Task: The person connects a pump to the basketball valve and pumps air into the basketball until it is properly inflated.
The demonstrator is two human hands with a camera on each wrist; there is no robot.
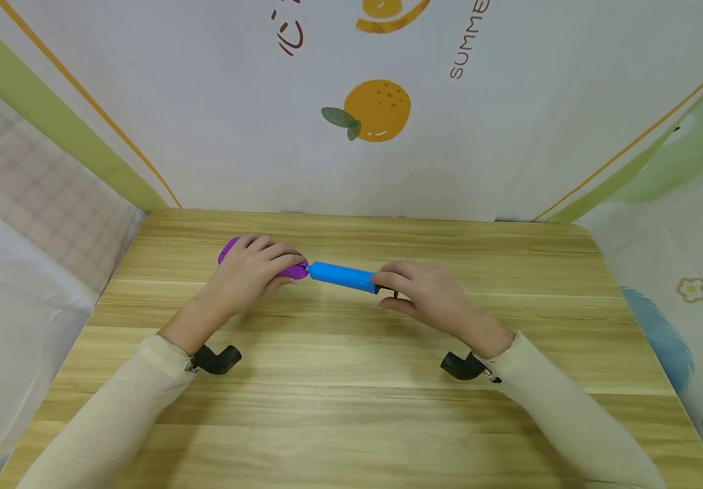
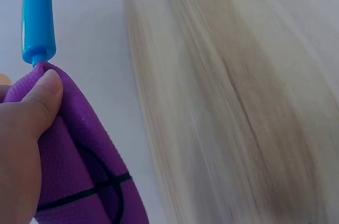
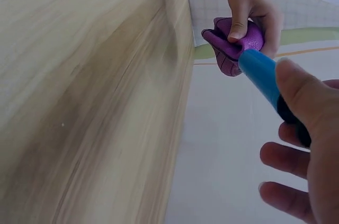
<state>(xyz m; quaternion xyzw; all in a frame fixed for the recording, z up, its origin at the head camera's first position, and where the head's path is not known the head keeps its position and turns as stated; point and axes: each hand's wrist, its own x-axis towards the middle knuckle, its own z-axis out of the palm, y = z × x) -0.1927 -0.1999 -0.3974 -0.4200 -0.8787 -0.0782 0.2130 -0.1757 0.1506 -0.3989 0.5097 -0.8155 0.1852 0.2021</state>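
My left hand [image 1: 256, 261] grips a limp, folded purple rubber ball [image 2: 79, 171] with black lines, its thumb pressing near the tip in the left wrist view. A blue hand pump [image 1: 344, 276] points at the ball, its narrow end meeting the purple rubber right beside my left thumb. My right hand [image 1: 427, 292] holds the pump at its black handle end, thumb along the barrel. Two of its fingers extend loosely below in the right wrist view. Most of the black handle [image 3: 294, 121] is hidden by this hand. Ball and pump are held over the back half of the table.
The wood-grain table [image 1: 339, 407] lies beneath both arms. A white cloth backdrop [image 1: 235, 136] with a printed orange rises at its back edge. Patterned cloth [image 1: 693, 353] hangs to the right. Each wrist carries a black camera mount [image 1: 219, 360].
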